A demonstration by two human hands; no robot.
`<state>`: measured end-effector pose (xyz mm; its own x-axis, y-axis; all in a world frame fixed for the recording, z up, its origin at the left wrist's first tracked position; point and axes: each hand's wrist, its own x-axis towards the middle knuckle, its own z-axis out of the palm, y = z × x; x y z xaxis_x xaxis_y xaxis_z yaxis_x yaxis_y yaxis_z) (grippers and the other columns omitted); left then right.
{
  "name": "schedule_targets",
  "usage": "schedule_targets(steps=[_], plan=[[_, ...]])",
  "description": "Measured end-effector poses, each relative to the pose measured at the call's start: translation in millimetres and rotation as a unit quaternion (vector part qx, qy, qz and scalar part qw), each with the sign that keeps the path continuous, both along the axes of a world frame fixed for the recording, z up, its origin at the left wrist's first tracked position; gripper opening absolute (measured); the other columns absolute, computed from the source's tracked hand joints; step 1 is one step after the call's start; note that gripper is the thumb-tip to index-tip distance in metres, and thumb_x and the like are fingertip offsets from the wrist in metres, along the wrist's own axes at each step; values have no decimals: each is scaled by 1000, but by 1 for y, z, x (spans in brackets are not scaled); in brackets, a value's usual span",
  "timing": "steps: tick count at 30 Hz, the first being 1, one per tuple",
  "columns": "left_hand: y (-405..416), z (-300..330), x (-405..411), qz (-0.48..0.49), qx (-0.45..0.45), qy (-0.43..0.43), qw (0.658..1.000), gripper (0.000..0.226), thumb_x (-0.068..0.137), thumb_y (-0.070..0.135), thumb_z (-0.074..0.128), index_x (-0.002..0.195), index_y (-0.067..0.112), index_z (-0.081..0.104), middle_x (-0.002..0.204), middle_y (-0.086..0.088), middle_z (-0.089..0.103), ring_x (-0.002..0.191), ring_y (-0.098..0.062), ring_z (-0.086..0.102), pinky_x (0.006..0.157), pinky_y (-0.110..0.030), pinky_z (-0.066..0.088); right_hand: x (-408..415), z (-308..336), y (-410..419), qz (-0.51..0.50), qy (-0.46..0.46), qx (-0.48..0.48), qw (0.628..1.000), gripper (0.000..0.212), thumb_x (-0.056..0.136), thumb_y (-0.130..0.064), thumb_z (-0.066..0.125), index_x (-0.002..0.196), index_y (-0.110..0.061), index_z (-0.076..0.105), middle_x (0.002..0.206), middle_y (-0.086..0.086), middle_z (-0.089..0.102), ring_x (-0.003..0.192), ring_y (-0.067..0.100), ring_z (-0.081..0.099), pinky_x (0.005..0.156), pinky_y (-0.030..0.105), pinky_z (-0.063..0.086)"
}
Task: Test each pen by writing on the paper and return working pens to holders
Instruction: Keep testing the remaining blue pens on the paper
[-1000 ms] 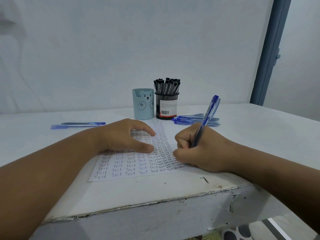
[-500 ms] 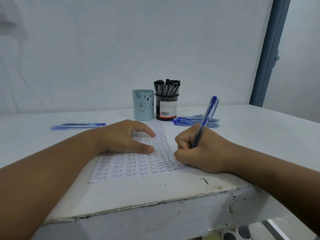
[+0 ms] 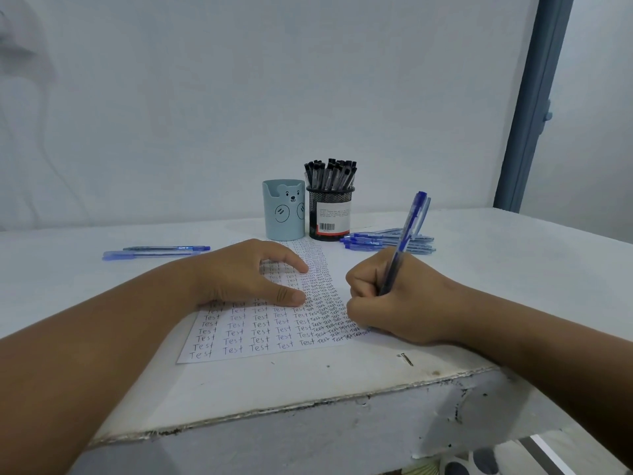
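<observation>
A blue pen [image 3: 404, 241] stands tilted in my right hand [image 3: 394, 299], fingers curled tight round its barrel, its tip hidden behind the hand at the paper [image 3: 260, 334]. My left hand [image 3: 246, 272] rests on the sheet, fingers loosely spread. Beyond stand two holders [image 3: 283, 210].

Matt white paper [image 3: 239, 337], black wire-mesh holder [image 3: 329, 214], seemingly smooth plastic bear cup [image 3: 283, 210], chipped painted table [image 3: 308, 389]

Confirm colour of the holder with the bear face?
Pale blue holder, bear face and paws drawn in dark lines. The head view, the only one, shows it.
</observation>
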<state>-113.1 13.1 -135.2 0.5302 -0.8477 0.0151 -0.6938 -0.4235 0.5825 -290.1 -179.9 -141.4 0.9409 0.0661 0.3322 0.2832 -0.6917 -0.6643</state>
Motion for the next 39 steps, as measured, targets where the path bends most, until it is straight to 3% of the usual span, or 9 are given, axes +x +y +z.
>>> schedule_targets(steps=[9, 13, 17, 20, 24, 28, 35, 37, 39], plan=[[0, 1, -2, 8, 5, 7, 1000, 81, 36, 84, 81, 111, 56, 67, 144, 24, 46, 140, -5, 36, 122, -41, 25, 11, 9, -5, -26, 60, 302, 951, 57, 98, -42, 59, 53, -12, 38, 57, 8, 38, 48, 19, 33, 49, 26, 19], [-1, 0, -1, 7, 2, 3, 1000, 81, 37, 85, 81, 112, 56, 66, 143, 24, 47, 140, -6, 37, 122, -45, 26, 16, 22, -4, -56, 8, 213, 975, 40, 82, -40, 74, 77, -11, 48, 50, -1, 41, 44, 16, 37, 42, 20, 30], [0, 1, -1, 10, 0, 7, 1000, 80, 37, 85, 80, 111, 57, 67, 142, 25, 47, 139, -5, 37, 122, -44, 26, 29, 36, -9, -70, -17, 184, 980, 50, 81, -52, 62, 120, -22, 53, 49, -1, 49, 42, 16, 41, 40, 22, 33], [0, 1, -1, 6, -7, 9, 1000, 81, 37, 85, 81, 111, 57, 67, 141, 25, 48, 138, -5, 38, 122, -44, 27, 44, 37, -15, -78, -52, 129, 987, 27, 103, -40, 49, 107, -19, 65, 54, 3, 55, 45, 17, 50, 44, 25, 41], [-1, 0, 0, 7, -15, 14, 1000, 78, 38, 82, 82, 111, 55, 68, 141, 25, 48, 138, -4, 38, 122, -43, 27, 69, 34, -25, -155, -94, -146, 973, 34, 101, -25, 57, 67, -25, 56, 63, -2, 54, 54, 11, 43, 56, 25, 36], [0, 1, 0, 9, -19, 14, 1000, 76, 41, 79, 83, 111, 54, 68, 140, 26, 48, 138, -3, 38, 121, -41, 27, 83, 18, -28, -135, -70, -125, 980, 16, 104, -22, 50, 110, -28, 63, 81, 1, 67, 61, 10, 50, 57, 24, 38], [0, 3, -3, 30, -37, 1, 999, 57, 55, 64, 84, 109, 51, 70, 139, 25, 52, 135, -3, 41, 118, -35, 28, 86, 7, -51, -158, -89, -156, 971, 26, 103, -12, 49, 78, -10, 57, 77, 9, 51, 70, 19, 43, 59, 23, 31], [1, 2, -3, 47, -56, -2, 997, 52, 59, 63, 82, 108, 47, 73, 135, 22, 57, 131, -3, 47, 116, -34, 32, 89, 7, -61, -185, -91, -159, 965, 22, 102, -10, 52, 89, -18, 68, 88, 4, 48, 78, 18, 46, 60, 12, 33], [2, 1, -1, 69, -92, -2, 993, 44, 65, 60, 81, 105, 42, 75, 122, 20, 67, 120, 0, 58, 111, -33, 41, 93, 6, -73, -228, -64, -197, 951, 24, 100, -8, 52, 108, -19, 73, 94, 3, 47, 85, 20, 47, 62, 20, 31]])
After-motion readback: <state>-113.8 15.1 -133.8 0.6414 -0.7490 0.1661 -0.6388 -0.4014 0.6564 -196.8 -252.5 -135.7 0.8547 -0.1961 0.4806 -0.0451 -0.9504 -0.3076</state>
